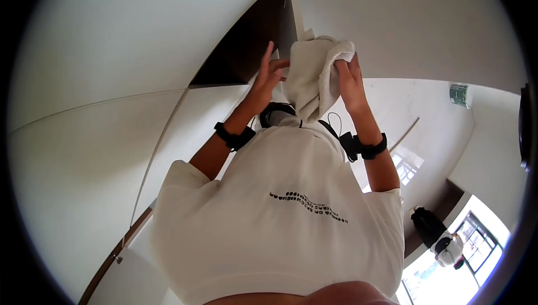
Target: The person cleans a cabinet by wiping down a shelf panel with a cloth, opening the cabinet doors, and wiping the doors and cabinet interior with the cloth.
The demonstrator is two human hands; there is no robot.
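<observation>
A bunched, folded cream cloth [312, 78] with a ribbed edge is held up in front of my body. My right hand [351, 83] grips its right side, with the fingers partly tucked into a fold. On the other side, my left hand [265, 83] has its fingers spread; some fingertips come close to the cloth's left edge, and whether they touch it I cannot tell. Black bands with small boxes are strapped round both wrists.
A dark open cabinet compartment [241, 44] lies beyond my left hand, beside large white panels [95, 153]. To the right are a green cylindrical container [460, 95] and a thin stick [406, 134]. Another person [437, 238] is near a bright window [479, 243].
</observation>
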